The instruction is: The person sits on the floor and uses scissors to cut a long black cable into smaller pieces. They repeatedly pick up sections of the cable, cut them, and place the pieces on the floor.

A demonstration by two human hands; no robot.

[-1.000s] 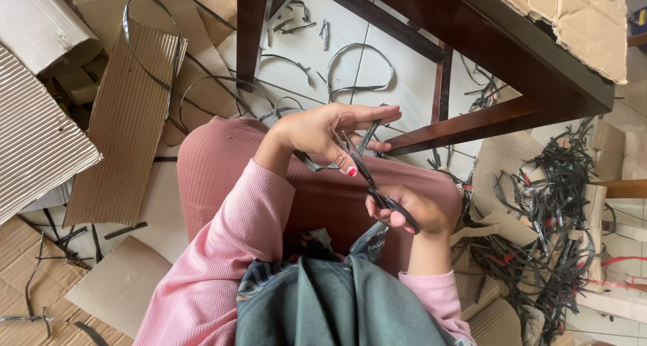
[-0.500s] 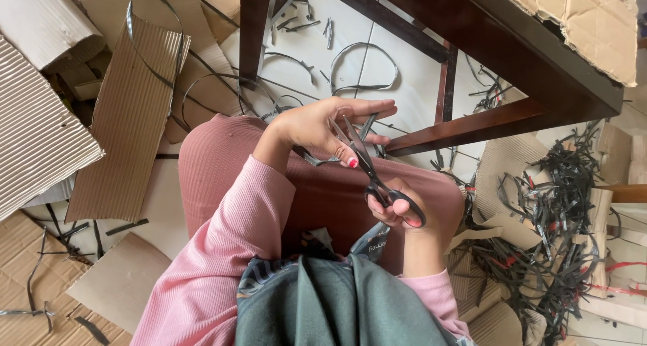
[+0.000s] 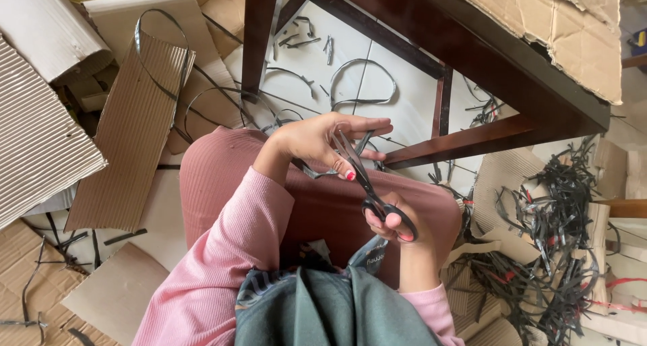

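Right hand grips black scissors, fingers through the handles; left hand pinches a dark strip at the blades, above pink-clad knees.

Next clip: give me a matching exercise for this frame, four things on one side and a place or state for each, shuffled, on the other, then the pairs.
Things:
1. scissors
2. black strip
3. tangled pile of black strips
4. corrugated cardboard sheet

Places or states:
A. heaped on the floor at the right of the frame
B. handles in the right hand, blades open
C. lying flat on the floor at the left of the frame
D. pinched in the left hand at the blades

Pairs: 1-B, 2-D, 3-A, 4-C
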